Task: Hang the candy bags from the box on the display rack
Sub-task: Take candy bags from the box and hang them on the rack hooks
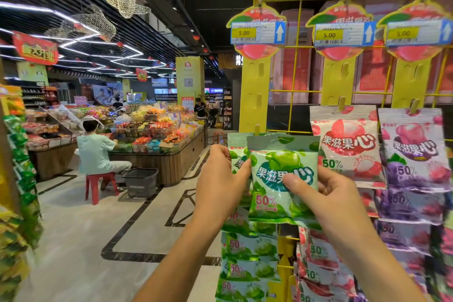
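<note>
Green candy bag (pixel 274 167) held up in both hands at chest height, against the leftmost strip of the display rack (pixel 295 68), just below a yellow peg (pixel 257 129). Right hand (pixel 328 193) comes in from lower right, forearm raised; thumb pressed flat on the bag's printed face, fingers curled behind its right edge. Left hand (pixel 220 184) pinches the left edge, thumb forward, knuckles bent. Bag stands upright, long axis vertical, sealed top edge up, front toward the camera, tilted slightly. Print reads "果滋果心" in white, "50%" in pink below. Behind and under it, more green bags (pixel 250 247) hang in a column. Next column to the right: red-and-white bags (pixel 348 144) with the same characters; beyond, purple bags (pixel 414 152). Above, three price tags (pixel 257 32) read "5.00", each with a white arrow pointing up on blue. Far left across the aisle, a person in a pale shirt (pixel 94 147) sits on a red stool (pixel 98 185) beside a dark basket (pixel 141 182).
</note>
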